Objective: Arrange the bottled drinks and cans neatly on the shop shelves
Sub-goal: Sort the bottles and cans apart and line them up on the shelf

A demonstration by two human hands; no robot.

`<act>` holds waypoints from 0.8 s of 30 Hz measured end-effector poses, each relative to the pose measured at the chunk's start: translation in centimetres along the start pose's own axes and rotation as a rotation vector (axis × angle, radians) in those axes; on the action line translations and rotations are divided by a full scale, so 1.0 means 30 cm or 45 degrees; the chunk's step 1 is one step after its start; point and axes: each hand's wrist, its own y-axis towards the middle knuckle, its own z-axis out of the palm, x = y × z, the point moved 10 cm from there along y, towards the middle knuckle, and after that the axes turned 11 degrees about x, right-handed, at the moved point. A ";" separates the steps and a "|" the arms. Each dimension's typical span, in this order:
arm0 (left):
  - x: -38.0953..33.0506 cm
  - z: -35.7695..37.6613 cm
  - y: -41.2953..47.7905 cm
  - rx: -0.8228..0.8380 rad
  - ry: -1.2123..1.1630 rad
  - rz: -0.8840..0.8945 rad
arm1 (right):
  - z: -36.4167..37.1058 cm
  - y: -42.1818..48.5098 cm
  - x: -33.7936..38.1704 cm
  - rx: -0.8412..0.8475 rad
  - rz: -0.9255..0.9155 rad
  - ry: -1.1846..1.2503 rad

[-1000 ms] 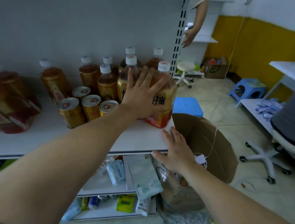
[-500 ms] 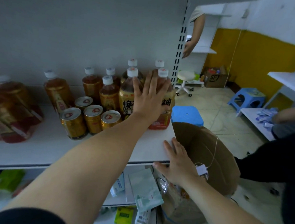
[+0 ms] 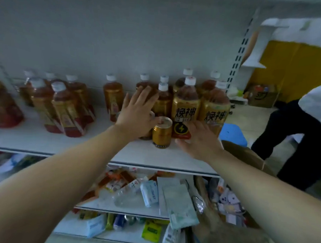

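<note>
Bottles of amber drink stand along the back of the white shelf (image 3: pixel 35 138), a smaller group (image 3: pixel 64 106) to the left and two big labelled bottles (image 3: pixel 186 107) side by side at the right end. One gold can (image 3: pixel 162 134) stands upright just in front of them. The left hand (image 3: pixel 137 114) is flat over more cans beside it, fingers (image 3: pixel 148 97) straight and spread, gripping nothing. The right hand (image 3: pixel 199 141) reaches to the foot of the nearer big bottle, fingers (image 3: pixel 194 128) loosely extended, holding nothing. Packets (image 3: pixel 180 203) crowd the lower shelves.
</note>
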 end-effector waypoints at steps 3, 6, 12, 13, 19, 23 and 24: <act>0.235 0.068 -0.072 0.161 -0.165 -0.241 | -0.005 0.086 0.136 0.019 -0.012 0.060; 0.335 0.223 -0.118 0.474 -0.385 -0.340 | 0.042 0.133 0.205 0.081 0.128 0.081; 0.382 0.254 -0.139 0.256 -0.790 -0.325 | 0.045 0.095 0.247 -0.148 0.348 0.351; 0.393 0.242 -0.153 0.217 -0.823 -0.315 | 0.053 0.080 0.256 -0.164 0.341 0.399; 0.513 0.174 -0.338 0.136 -0.931 -0.170 | 0.153 0.068 0.408 -0.174 0.293 0.675; 0.719 0.116 -0.477 0.047 -1.016 -0.249 | 0.201 0.109 0.582 -0.178 0.239 0.774; 0.775 0.104 -0.504 0.036 -1.023 -0.265 | 0.218 0.117 0.634 -0.178 0.217 0.811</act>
